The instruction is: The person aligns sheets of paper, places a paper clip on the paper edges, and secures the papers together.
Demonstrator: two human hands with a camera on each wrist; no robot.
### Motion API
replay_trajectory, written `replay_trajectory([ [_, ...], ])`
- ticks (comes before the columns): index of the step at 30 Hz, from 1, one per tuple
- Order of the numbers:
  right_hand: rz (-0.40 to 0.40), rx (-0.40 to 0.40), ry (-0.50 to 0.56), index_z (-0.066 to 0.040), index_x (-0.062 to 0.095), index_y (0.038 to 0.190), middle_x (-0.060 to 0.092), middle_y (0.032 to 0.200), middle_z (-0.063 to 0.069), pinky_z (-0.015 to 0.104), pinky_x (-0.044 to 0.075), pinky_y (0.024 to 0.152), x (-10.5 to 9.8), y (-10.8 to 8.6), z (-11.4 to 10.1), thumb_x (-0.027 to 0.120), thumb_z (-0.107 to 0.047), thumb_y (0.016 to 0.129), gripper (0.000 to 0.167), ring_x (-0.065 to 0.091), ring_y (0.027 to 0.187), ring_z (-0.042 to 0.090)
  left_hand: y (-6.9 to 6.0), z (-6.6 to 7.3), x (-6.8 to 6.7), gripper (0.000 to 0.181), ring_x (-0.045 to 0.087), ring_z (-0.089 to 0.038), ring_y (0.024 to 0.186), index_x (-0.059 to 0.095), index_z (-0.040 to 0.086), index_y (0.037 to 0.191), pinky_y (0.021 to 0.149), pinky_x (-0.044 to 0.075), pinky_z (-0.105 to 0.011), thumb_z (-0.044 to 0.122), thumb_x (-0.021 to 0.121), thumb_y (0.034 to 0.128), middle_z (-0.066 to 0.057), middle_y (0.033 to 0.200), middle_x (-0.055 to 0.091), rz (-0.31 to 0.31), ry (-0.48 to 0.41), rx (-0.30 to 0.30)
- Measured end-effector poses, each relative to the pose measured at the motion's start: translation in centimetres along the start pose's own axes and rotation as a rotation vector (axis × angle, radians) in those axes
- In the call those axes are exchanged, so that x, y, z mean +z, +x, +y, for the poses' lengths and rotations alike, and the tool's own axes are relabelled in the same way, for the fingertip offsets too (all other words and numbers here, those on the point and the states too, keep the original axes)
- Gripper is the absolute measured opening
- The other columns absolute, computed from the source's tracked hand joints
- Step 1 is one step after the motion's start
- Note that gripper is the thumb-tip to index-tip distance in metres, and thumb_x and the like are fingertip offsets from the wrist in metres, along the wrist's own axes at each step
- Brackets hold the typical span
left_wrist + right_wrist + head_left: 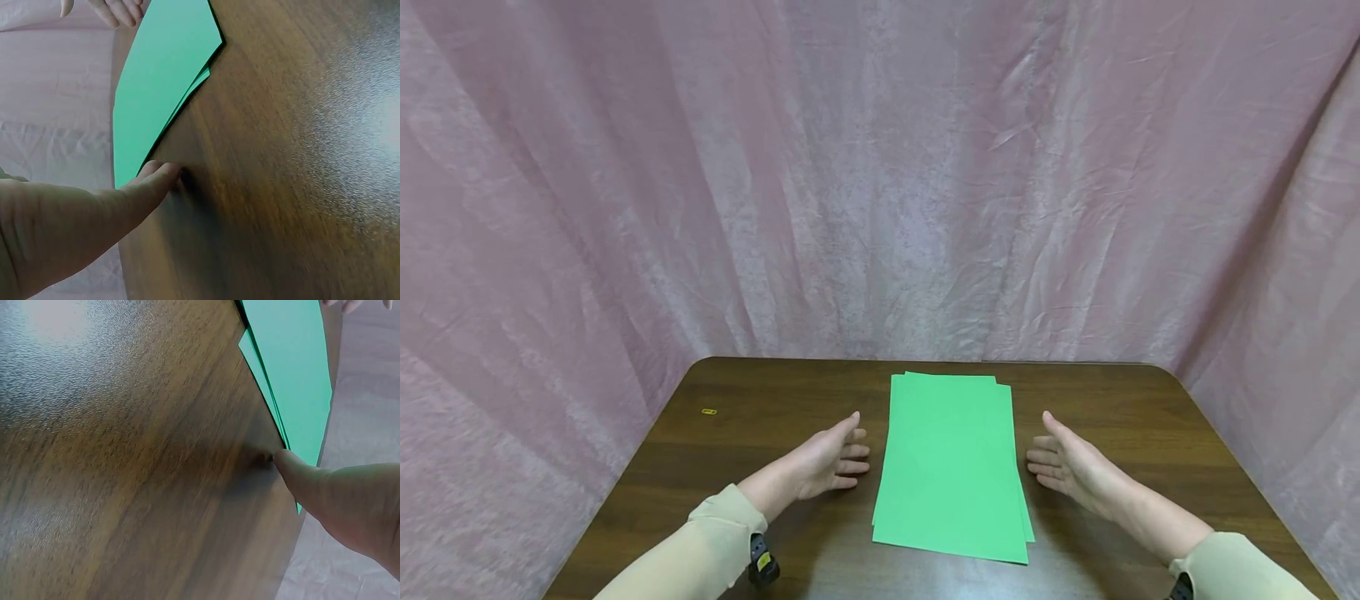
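A loose stack of green paper sheets [953, 467] lies flat on the table, its edges slightly out of line at the top and lower right. To the left of the stack is my left hand [826, 462], thumb up and fingers spread, holding nothing. My right hand [1075, 468] mirrors it on the other side, palm turned toward the paper, also holding nothing. In the left wrist view, offset lower corners of the sheets [165, 81] show beyond the hand. The right wrist view shows the uneven long edge of the paper [290, 369] near that hand.
The brown wooden table [760, 392] has rounded far corners. A small yellow oval mark or object [709, 411] is near its left side. Pink velvety curtains [880, 183] hang behind and at both sides. A dark wrist device [763, 560] sits at the left cuff.
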State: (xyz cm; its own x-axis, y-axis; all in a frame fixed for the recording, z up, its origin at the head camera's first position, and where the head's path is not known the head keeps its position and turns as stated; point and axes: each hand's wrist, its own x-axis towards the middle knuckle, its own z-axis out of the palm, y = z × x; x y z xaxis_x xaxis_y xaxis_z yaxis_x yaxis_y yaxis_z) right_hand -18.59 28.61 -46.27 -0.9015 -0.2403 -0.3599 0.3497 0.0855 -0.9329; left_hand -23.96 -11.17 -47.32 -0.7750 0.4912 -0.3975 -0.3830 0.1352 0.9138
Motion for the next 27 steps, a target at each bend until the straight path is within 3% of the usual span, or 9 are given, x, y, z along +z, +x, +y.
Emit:
replay_trajectory([
  [12, -0.023, 0.095, 0.024, 0.025, 0.009, 0.149, 0.020, 0.152, 0.048, 0.062, 0.027, 0.117, -0.3, -1.0, -0.1, 0.030, -0.074, 0.101, 0.112, 0.025, 0.143, 0.058, -0.9, -0.3, 0.5, 0.093, 0.036, -0.054, 0.140, 0.007, -0.007, 0.161, 0.110, 0.036, -0.066, 0.064, 0.033, 0.1061, -0.039, 0.156, 0.025, -0.054, -0.071, -0.076],
  [20, -0.097, 0.147, 0.067, 0.027, 0.007, 0.148, 0.021, 0.151, 0.049, 0.060, 0.033, 0.115, -0.6, -1.4, 0.2, 0.025, -0.073, 0.103, 0.111, 0.032, 0.141, 0.057, -1.4, -0.4, 0.8, 0.095, 0.030, -0.055, 0.143, 0.004, -0.007, 0.160, 0.111, 0.033, -0.066, 0.065, 0.033, 0.1053, -0.040, 0.157, 0.023, -0.079, -0.136, -0.121],
  [27, -0.082, 0.164, 0.090, 0.026, 0.009, 0.148, 0.024, 0.151, 0.047, 0.060, 0.035, 0.114, -0.6, -1.1, 0.1, 0.023, -0.070, 0.104, 0.107, 0.035, 0.139, 0.056, -1.1, -0.3, 1.1, 0.095, 0.030, -0.055, 0.143, 0.004, -0.008, 0.160, 0.112, 0.032, -0.066, 0.064, 0.032, 0.1059, -0.041, 0.156, 0.022, -0.071, -0.149, -0.123],
])
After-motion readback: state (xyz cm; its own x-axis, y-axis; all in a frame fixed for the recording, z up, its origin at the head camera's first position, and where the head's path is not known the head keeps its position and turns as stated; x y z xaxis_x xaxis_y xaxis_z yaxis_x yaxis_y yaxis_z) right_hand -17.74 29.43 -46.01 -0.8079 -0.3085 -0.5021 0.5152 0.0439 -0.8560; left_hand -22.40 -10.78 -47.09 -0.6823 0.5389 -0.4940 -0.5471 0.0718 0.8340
